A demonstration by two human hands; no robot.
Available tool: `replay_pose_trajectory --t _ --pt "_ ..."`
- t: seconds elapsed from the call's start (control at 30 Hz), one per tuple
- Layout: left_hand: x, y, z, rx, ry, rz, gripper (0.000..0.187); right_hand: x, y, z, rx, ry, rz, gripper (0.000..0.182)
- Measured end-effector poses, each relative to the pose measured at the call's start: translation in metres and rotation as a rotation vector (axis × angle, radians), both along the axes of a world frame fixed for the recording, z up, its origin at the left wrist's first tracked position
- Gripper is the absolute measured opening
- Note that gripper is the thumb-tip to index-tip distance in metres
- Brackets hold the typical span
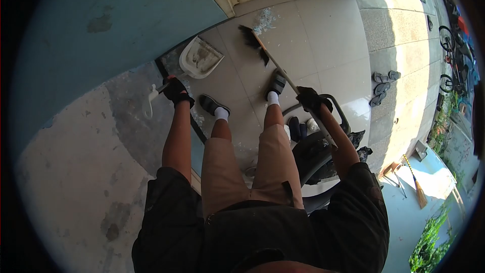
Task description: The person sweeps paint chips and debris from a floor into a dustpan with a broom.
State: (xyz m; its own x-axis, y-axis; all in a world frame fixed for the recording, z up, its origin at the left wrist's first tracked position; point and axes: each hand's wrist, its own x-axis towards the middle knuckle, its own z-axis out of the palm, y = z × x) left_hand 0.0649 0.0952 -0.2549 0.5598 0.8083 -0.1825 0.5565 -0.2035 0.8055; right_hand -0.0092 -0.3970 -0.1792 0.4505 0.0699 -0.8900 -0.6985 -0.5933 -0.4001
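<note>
A black fingerless glove covers my left hand (177, 91), which is closed round the handle of a white dustpan (202, 57). The pan lies on the tiles beyond that hand, with dusty dirt inside. My right hand (312, 100), also gloved, grips the long pole of a broom (256, 44). Its dark bristles rest on the floor, to the right of the dustpan. Pale debris (264, 21) is scattered just past the broom head. Part of the pole runs back under my right forearm.
Black sandals are on my feet. Close by on the right stand a dark chair-like object (308, 156), black bags and shoes (297, 128). Slippers (380, 89) lie farther right, near bicycles (446, 39). A blue wall (121, 20) rises at the left.
</note>
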Motion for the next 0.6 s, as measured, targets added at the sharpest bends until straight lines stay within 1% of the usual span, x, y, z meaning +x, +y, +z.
replay_pose_trajectory --t 0.03,0.07,0.13,0.2,0.23,0.27,0.3,0.33,0.37,0.43,0.47,0.53,0.57,0.6 --pt "0.002 -0.001 -0.004 -0.033 0.065 0.015 0.009 0.006 -0.004 0.003 -0.029 0.003 -0.065 0.040" --pt "0.002 -0.004 -0.010 -0.035 0.060 0.013 0.009 0.009 -0.007 0.007 -0.031 -0.002 -0.067 0.040" --pt "0.000 -0.011 -0.029 -0.082 0.094 0.019 0.010 0.013 -0.012 0.013 0.059 0.040 -0.229 0.054" --pt "-0.004 -0.013 -0.054 -0.113 0.067 -0.012 0.012 0.004 -0.010 0.030 0.070 0.027 -0.241 0.055" --pt "-0.003 -0.015 -0.058 -0.141 0.040 -0.037 0.017 -0.003 -0.007 0.037 0.083 0.015 -0.249 0.056" --pt "-0.004 -0.018 -0.062 -0.144 0.041 -0.036 0.017 -0.010 -0.004 0.041 0.057 0.028 -0.221 0.057" --pt "-0.007 -0.022 -0.063 -0.222 -0.060 -0.051 0.015 -0.022 -0.007 0.039 0.116 0.046 -0.317 0.058" --pt "-0.011 -0.026 -0.064 -0.299 -0.162 -0.067 0.013 -0.034 -0.005 0.035 0.090 0.034 -0.266 0.059" --pt "-0.013 -0.027 -0.065 -0.303 -0.161 -0.065 0.013 -0.040 -0.003 0.036 0.064 0.017 -0.217 0.059" --pt "-0.011 -0.029 -0.067 -0.251 -0.059 -0.038 0.010 -0.053 0.002 0.048 0.042 0.010 -0.201 0.059" --pt "-0.011 -0.030 -0.069 -0.255 -0.061 -0.037 0.010 -0.058 0.006 0.054 0.024 0.006 -0.184 0.059" --pt "-0.016 -0.028 -0.070 -0.283 -0.049 0.031 0.018 -0.068 0.011 0.057 0.031 -0.003 -0.216 0.059" --pt "-0.024 -0.022 -0.078 -0.281 -0.053 0.035 0.018 -0.072 0.014 0.058 0.040 -0.015 -0.249 0.059" --pt "-0.031 -0.017 -0.081 -0.248 -0.029 0.017 0.028 -0.072 0.017 0.057 0.045 -0.032 -0.238 0.059"
